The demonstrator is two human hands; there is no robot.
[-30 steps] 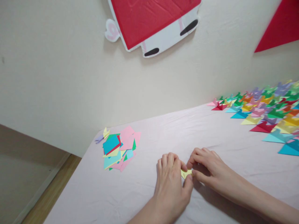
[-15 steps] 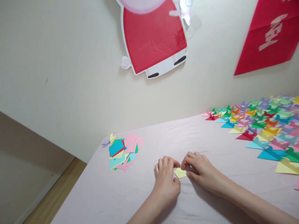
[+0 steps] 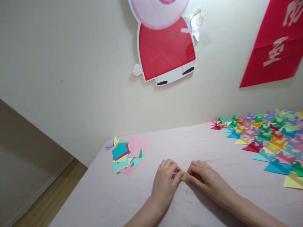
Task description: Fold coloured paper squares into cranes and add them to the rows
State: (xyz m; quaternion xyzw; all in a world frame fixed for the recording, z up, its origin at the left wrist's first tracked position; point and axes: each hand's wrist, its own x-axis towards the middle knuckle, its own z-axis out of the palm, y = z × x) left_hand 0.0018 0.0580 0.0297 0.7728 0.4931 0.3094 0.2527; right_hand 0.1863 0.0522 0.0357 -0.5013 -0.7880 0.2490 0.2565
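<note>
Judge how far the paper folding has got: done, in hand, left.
Done: many folded shapes lie in rows at right. In hand: left hand and right hand pinch a small yellow paper. Left: a pile of flat squares, unfolded.

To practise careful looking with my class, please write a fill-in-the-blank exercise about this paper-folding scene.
1. The left hand and the right hand pinch a small folded paper coloured ____.
2. The pile of paper squares lies on the cloth to the ____ of both hands.
3. The wall cut-out wears a dress coloured ____.
Missing words: yellow; left; red.
</note>
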